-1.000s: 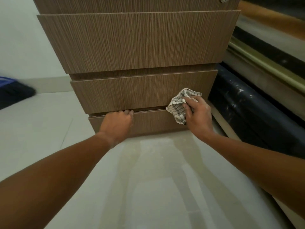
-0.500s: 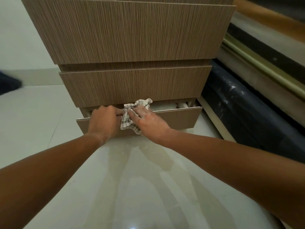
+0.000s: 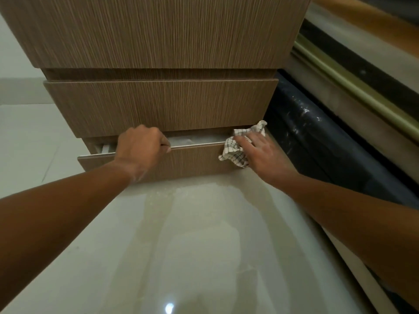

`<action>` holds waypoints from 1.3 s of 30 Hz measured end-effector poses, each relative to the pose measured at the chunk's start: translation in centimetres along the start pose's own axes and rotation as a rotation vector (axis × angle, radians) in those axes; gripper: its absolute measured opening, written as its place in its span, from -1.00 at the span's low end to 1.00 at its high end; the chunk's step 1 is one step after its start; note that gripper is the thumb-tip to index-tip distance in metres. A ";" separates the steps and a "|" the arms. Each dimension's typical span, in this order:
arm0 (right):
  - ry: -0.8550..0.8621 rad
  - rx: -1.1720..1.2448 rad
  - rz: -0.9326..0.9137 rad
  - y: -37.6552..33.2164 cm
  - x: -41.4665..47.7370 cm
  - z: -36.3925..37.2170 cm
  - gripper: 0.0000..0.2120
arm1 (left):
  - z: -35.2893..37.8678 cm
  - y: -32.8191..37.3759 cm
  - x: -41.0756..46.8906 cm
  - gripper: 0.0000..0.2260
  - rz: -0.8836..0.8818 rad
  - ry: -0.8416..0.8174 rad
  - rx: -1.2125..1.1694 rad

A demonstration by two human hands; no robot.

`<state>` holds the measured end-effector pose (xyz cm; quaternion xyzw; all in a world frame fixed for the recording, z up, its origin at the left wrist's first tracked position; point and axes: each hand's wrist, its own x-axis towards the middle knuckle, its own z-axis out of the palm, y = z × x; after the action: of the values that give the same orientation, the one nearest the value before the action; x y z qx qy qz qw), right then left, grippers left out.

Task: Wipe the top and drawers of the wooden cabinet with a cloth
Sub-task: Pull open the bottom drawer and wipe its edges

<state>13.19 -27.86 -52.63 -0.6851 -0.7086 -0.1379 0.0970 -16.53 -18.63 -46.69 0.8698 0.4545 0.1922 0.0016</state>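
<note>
The wooden cabinet [image 3: 158, 35] fills the top of the view, its top out of sight. Its bottom drawer [image 3: 192, 159] is pulled out a little, showing a pale interior behind the front panel. My left hand [image 3: 141, 147] grips the drawer's top edge left of centre, fingers curled over it. My right hand [image 3: 264, 151] presses a white checked cloth [image 3: 235, 150] against the right end of the drawer's front and top edge. The middle drawer [image 3: 163, 105] above stays closed.
Glossy pale floor tiles [image 3: 192, 245] stretch below the cabinet toward me. To the right run a dark rounded ledge [image 3: 317, 137], a brass-coloured rail [image 3: 353, 87] and a wooden strip. A white wall stands at the left.
The bottom drawer came open over the last second. My right hand slid the cloth from the drawer's middle to its right end. My left hand kept its grip on the top edge.
</note>
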 end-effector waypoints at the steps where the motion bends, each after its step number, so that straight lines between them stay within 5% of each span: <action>1: -0.011 0.026 0.049 1.0 -0.4 -0.1 -0.53 | 0.0 0.0 0.1 -0.82 0.003 -0.004 0.001; 5: -0.026 0.270 0.299 2.5 -1.6 -0.1 -0.64 | -0.2 0.2 0.1 -0.81 -0.009 0.000 0.001; 8: 0.143 0.455 0.552 2.2 -2.0 0.3 -0.79 | -0.3 0.3 0.1 -0.81 -0.017 -0.006 -0.003; 13: 0.283 0.834 1.043 -1.7 -0.7 -0.9 -0.72 | -0.4 0.2 0.1 -0.82 -0.013 -0.013 0.004; 26: 0.394 0.896 0.994 -19.7 4.1 2.0 -0.53 | 0.2 -2.6 -0.3 -0.85 0.029 -0.002 -0.170; 33: 0.549 0.754 0.984 -17.3 4.3 2.8 -0.59 | -0.5 -6.7 -3.7 -0.86 0.082 0.170 -0.084; 39: 0.379 0.478 0.784 -19.7 6.5 3.5 -0.61 | -0.2 -8.0 -3.9 -0.88 0.100 0.232 -0.081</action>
<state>-6.60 -21.07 -55.06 -0.8214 -0.3795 -0.0470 0.4231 -24.94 -17.05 -49.22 0.8624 0.3997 0.3096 -0.0255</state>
